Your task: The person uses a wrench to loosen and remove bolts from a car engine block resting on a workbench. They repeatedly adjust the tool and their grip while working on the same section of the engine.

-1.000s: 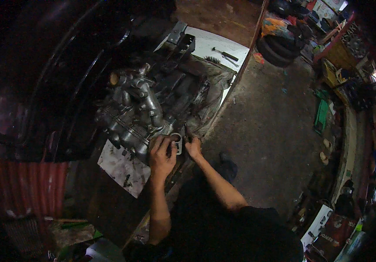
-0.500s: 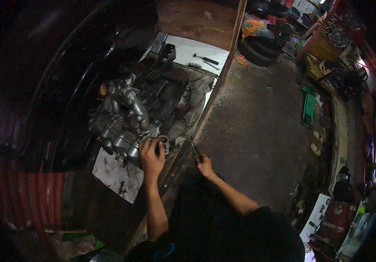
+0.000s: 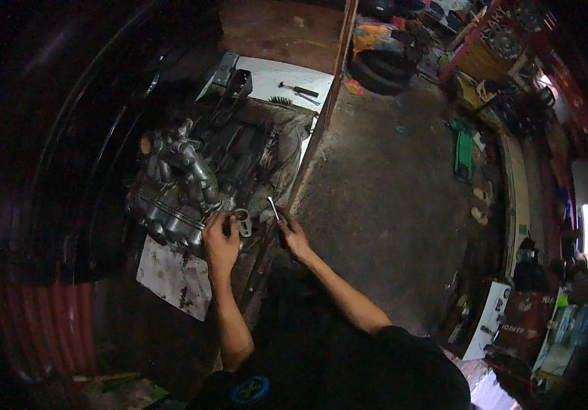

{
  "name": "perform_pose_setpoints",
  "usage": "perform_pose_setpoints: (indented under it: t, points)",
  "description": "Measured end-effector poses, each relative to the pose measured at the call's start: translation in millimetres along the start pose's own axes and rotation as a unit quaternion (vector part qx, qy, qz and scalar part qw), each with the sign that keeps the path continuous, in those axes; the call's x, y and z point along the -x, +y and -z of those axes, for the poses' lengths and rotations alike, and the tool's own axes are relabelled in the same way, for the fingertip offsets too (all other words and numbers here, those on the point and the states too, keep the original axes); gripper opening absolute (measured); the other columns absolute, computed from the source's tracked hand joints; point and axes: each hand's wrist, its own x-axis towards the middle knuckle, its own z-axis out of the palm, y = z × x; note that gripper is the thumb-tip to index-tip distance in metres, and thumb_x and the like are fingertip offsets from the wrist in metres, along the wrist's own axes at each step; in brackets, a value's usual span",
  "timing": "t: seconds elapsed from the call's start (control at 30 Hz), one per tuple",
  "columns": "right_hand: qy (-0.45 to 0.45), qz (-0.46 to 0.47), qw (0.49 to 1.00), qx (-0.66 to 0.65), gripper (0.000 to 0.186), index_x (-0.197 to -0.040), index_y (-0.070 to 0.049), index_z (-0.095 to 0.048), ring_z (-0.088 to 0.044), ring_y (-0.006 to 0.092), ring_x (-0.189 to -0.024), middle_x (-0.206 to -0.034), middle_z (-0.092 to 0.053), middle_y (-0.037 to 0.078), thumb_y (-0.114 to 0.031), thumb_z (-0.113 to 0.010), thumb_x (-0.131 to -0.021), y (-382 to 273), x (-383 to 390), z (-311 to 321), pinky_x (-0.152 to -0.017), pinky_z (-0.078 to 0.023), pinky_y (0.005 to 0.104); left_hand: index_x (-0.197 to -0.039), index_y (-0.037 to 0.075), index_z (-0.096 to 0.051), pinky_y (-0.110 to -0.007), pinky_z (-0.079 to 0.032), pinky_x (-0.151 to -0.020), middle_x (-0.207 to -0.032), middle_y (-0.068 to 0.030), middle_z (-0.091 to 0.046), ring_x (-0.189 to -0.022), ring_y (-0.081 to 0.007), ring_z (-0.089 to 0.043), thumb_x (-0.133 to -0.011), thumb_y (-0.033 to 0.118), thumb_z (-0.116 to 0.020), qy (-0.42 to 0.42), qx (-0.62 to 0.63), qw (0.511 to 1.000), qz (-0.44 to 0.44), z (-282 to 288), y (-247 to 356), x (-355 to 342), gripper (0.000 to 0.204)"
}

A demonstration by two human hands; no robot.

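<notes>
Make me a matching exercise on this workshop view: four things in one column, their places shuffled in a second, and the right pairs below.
Things
1. Slim shiny tool
2. Grey metal part with a round opening
3. Black-handled tool
4. Black tyre

Places
A. Lying on the white surface
B. At the fingers of the left hand
C. On the floor, toward the top of the picture
D. In the right hand

Right pairs: 1-D, 2-B, 3-A, 4-C
</notes>
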Motion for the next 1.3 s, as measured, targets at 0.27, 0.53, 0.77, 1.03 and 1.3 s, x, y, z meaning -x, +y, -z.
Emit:
perform_pose_setpoints:
  t: [0.27,0.53,0.77,1.03,1.3]
  points:
    - [0.046,-0.010,0.998,0.039,0.042,-0.122,0.000,-0.047,-0.044,0.0308,-0.117,-0.125,-0.047,0.020,-0.027,-0.043,-0.090,11.2,-41.0,-52.4,-0.096,-0.034,0.0361,-0.087,-0.002,-0.060,-0.036,-0.045,-0.067,-0.080,-0.0170,-0.062,-0.072,-0.0296,-0.060,-0.084,0.014,-0.054,-0.113,0.017,0.993,-0.027,17.6,-5.7,-23.9,0.018]
    - [0.120,-0.020,0.991,0.046,0.041,-0.117,0.001,-0.051,-0.053,0.0358,-0.103,-0.107,-0.058,0.022,-0.029,-0.043,-0.090,10.3,-46.0,-79.6,-0.088,-0.040,0.0372,-0.086,-0.004,-0.058,-0.038,-0.046,-0.065,-0.081,-0.0198,-0.061,-0.076,-0.0362,-0.060,-0.084,0.012,-0.052,-0.155,0.064,0.986,-0.022,24.9,-12.1,-27.9,0.017]
    - [0.078,0.033,0.994,0.066,0.038,-0.116,-0.001,-0.053,-0.056,0.0357,-0.098,-0.104,-0.059,0.023,-0.028,-0.046,-0.090,6.3,3.0,-80.7,-0.086,-0.041,0.0379,-0.086,-0.004,-0.058,-0.039,-0.046,-0.066,-0.081,-0.0199,-0.061,-0.078,-0.0373,-0.059,-0.083,0.011,-0.053,-0.141,0.075,0.985,-0.057,23.0,-16.4,-28.2,0.016]
    - [0.098,-0.024,0.994,0.033,0.039,-0.119,-0.002,-0.050,-0.055,0.0330,-0.099,-0.104,-0.059,0.021,-0.028,-0.046,-0.090,-2.7,-16.5,-50.9,-0.085,-0.041,0.0370,-0.086,-0.003,-0.059,-0.037,-0.044,-0.061,-0.077,-0.0186,-0.061,-0.068,-0.0336,-0.060,-0.083,0.011,-0.054,-0.157,0.050,0.986,-0.006,25.8,-7.3,-32.1,0.016]
    - [0.104,-0.043,0.991,-0.070,0.042,-0.117,0.002,-0.050,-0.052,0.0311,-0.104,-0.108,-0.057,0.021,-0.030,-0.046,-0.091,18.6,-57.4,-49.2,-0.089,-0.038,0.0354,-0.085,-0.004,-0.058,-0.035,-0.044,-0.057,-0.074,-0.0179,-0.061,-0.063,-0.0303,-0.060,-0.083,0.012,-0.054,-0.133,0.064,0.989,-0.029,22.8,-9.0,-30.1,0.016]
